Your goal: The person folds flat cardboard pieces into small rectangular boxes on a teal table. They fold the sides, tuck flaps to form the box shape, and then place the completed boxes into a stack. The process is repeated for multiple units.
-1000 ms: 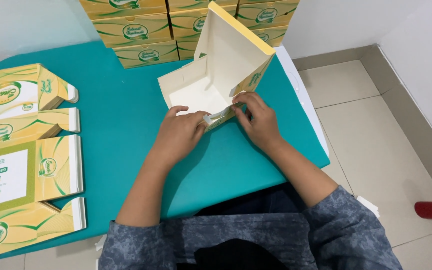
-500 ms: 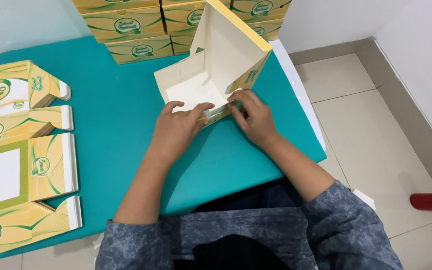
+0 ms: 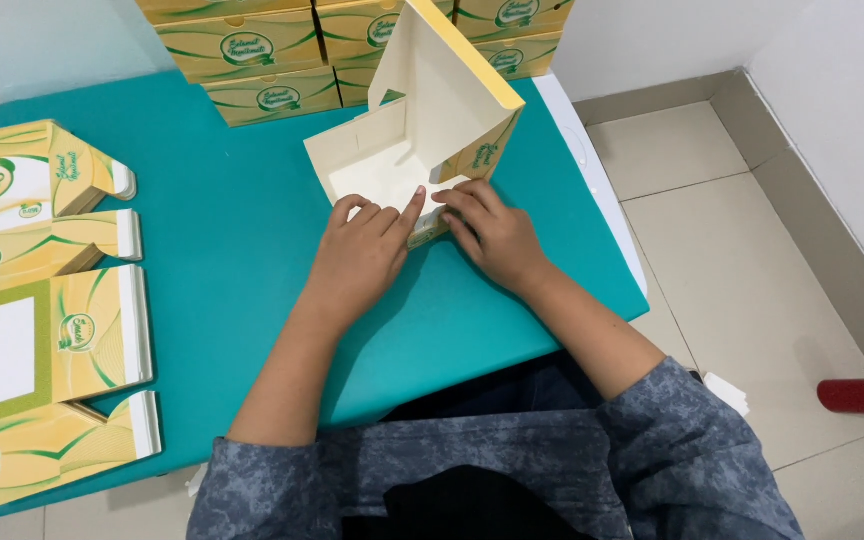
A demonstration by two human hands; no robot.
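Both hands have slid a little left along the front edge of the half-folded carton [image 3: 407,160] since a moment ago. The left hand [image 3: 357,255] now lies flat, fingers spread, pressing the front wall with its index finger up over the rim; the right hand [image 3: 497,235] pinches the front flap loosely. So the front wall looks nearly tucked (lid upright behind). The carton sits mid-table on the teal table [image 3: 232,230]. Flat unfolded blanks [image 3: 42,330] lie well to the left; a stack of finished boxes [image 3: 252,55] stands beyond, crowding nothing
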